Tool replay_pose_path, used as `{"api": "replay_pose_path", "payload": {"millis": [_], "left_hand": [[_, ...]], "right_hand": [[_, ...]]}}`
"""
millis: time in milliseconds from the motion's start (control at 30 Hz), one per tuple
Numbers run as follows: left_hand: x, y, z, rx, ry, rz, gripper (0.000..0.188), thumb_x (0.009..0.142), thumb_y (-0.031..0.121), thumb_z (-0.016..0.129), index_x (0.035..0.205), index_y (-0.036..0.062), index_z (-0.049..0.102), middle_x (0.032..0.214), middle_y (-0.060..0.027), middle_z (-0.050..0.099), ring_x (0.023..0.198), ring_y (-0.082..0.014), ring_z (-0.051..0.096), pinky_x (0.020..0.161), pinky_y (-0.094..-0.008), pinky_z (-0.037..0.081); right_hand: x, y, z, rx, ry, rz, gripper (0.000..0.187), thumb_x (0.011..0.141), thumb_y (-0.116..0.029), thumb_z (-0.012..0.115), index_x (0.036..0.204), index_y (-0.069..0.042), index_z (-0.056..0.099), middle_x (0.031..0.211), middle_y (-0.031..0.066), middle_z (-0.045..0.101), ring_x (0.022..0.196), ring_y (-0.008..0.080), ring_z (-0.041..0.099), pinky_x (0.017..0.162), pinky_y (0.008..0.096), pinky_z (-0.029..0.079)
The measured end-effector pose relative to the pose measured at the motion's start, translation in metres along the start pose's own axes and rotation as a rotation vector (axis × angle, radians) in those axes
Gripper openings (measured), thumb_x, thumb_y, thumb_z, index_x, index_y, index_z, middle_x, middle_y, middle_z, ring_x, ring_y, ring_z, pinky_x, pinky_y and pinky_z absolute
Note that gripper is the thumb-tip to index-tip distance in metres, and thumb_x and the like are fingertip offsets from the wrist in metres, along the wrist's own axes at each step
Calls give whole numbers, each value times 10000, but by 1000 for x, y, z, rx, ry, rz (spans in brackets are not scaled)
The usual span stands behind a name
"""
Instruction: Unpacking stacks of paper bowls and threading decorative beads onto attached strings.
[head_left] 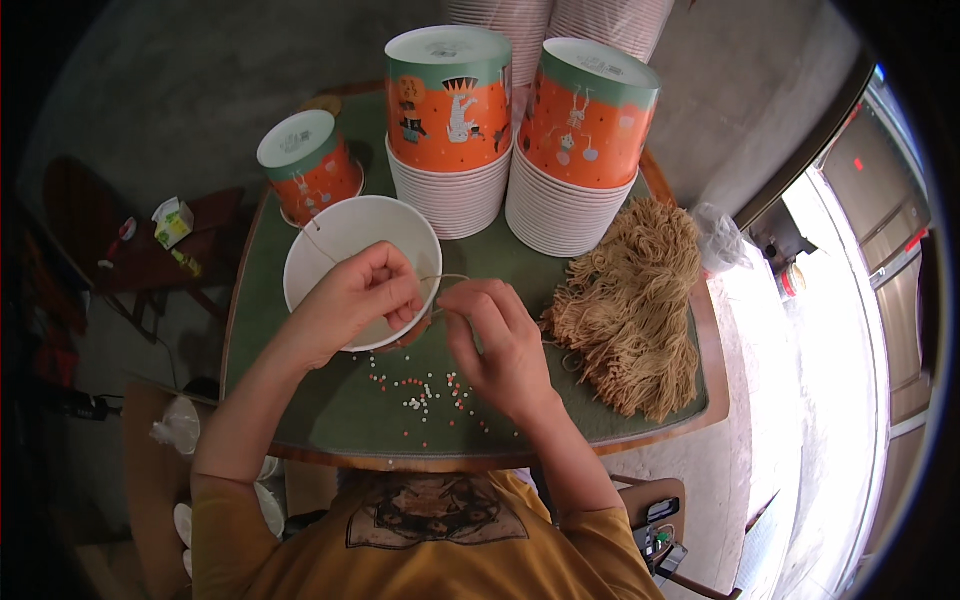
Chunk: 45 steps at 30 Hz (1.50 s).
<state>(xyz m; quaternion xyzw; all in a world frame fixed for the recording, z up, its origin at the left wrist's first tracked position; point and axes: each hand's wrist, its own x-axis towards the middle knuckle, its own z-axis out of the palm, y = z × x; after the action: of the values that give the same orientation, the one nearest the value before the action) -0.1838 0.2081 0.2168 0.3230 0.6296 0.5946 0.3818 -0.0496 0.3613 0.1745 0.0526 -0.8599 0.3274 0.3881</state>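
Note:
My left hand (357,298) grips the rim of an open white paper cup (345,240) lying tilted on the green table top (290,400). A thin tan string (445,278) runs from the cup's rim to my right hand (497,340), which pinches it between thumb and fingers. Another strand of string (318,243) crosses the cup's inside. Small red, white and green beads (425,395) lie scattered on the table just below both hands.
A heap of tan string loops (630,305) lies to the right. Two tall stacks of orange-and-green printed cups (450,110) (585,130) stand at the back, and a smaller upside-down cup (308,165) at the back left. A dark side table with a small box (173,220) is off to the left.

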Motion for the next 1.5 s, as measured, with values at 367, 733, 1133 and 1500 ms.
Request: {"api": "replay_pose_path", "payload": {"millis": [367,733,1133,1500], "left_hand": [[2,4,5,166,-9,-70,137,938,70,571,1058,10,601,876,-7,598,760,-68,549,701,-225,468],[4,-2,5,141,25,3,79,950,55,537,1020,31,567,898,0,589,791,-69,556,725,-239,464],[3,-1,4,103,-63,-139,151,948,104,565,1045,16,641,871,11,586,779,-64,550,704,-217,463],[6,-4,-1,57,-45,-104,117,944,133,582,934,22,618,796,31,565,705,-43,495,654,-192,426]], "right_hand": [[16,-3,-9,438,-47,-133,327,760,117,527,1048,-31,571,1133,125,606,1015,294,607,849,387,502],[34,8,0,537,-213,-87,305,848,165,398,1061,-10,530,1163,174,611,1094,314,606,947,380,473],[35,13,3,369,-243,67,261,858,149,400,1043,-14,486,1186,180,602,1217,351,554,964,398,470],[16,10,4,69,-98,-79,255,783,-27,699,988,-51,550,1234,125,562,1244,335,525,962,402,492]]}}
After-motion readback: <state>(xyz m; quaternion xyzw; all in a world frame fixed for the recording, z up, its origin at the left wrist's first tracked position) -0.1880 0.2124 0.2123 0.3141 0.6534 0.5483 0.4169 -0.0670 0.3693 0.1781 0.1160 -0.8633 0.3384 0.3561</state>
